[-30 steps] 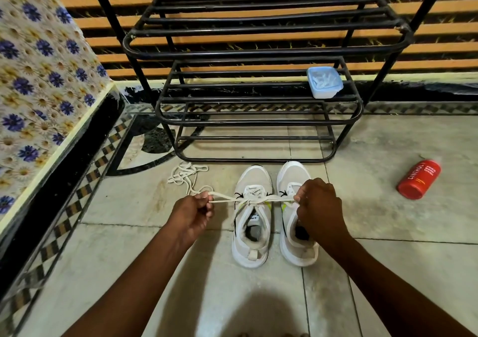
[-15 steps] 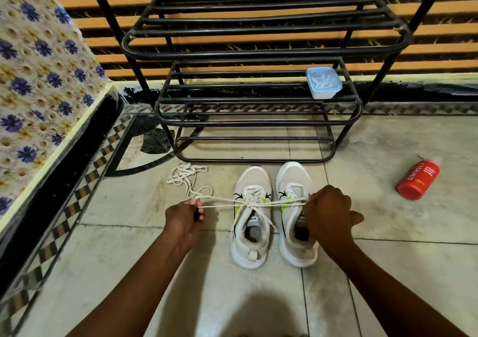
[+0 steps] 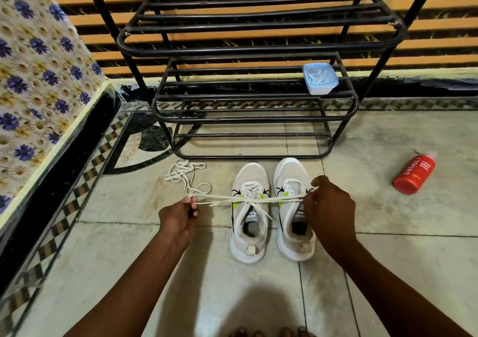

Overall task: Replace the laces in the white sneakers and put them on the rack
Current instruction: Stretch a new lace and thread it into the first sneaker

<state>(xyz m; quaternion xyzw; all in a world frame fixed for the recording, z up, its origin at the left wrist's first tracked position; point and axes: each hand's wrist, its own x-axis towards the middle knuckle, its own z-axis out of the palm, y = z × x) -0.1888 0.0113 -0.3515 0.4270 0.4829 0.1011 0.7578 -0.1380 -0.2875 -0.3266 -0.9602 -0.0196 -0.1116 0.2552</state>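
You had two white sneakers side by side on the tiled floor [image 3: 129, 272], toes toward the rack [image 3: 258, 44], just in front of its lowest rail. The left sneaker [image 3: 249, 248] carried one lace [image 3: 225, 202] threaded through its eyelets, and that lace was pulled out taut to both sides. Your left hand [image 3: 178, 216] pinched one end of it between curled fingertips, off to the left of the shoe. Your right hand [image 3: 329, 207] gripped the other end with its fingers curled round it, above the opening of the right sneaker [image 3: 291, 171], so the lace crossed over that shoe's tongue. The right sneaker showed no lace in its eyelets that I could make out.

One more lace, a loose lace [image 3: 185, 173], lay in a tangle on the floor to the left of the shoes, close to the rack's foot; one of its loops reached nearly to your left hand.

The black metal rack showed three tiers of bars. On the middle tier, at its right end, sat one small blue-lidded plastic box [image 3: 320, 78]. One red bottle [image 3: 413, 175] lay on its side on the floor, well apart to the right. A floral-patterned cloth [image 3: 38, 65] covered the ledge at the left.
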